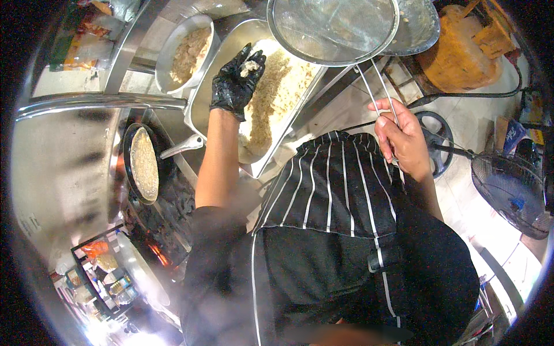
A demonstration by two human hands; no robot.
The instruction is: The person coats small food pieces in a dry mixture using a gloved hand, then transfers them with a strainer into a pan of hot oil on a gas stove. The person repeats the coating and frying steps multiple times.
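Observation:
My left hand (pixel 236 82), in a black glove, is palm up with a small clump of pale, wet food (pixel 249 68) on its curled fingers. It is over a rectangular metal tray (pixel 200 101) of pale crumbs or flour (pixel 294 84). A white bowl (pixel 162 65) of pinkish-brown mixture stands beside the tray. Bare, my right hand (pixel 400 136) grips the wire handle of a large round mesh strainer (pixel 333 28), whose mesh lies above the tray's far right corner and overlaps a metal bowl (pixel 417 28).
At the left, a black frying pan (pixel 129 173) with bubbling oil sits on a stove, its handle (pixel 181 146) pointing towards the tray. Flame (pixel 159 255) shows lower down. A steel rail (pixel 104 104) crosses the left side. A wire basket (pixel 510 194) and an orange container (pixel 454 56) are at the right.

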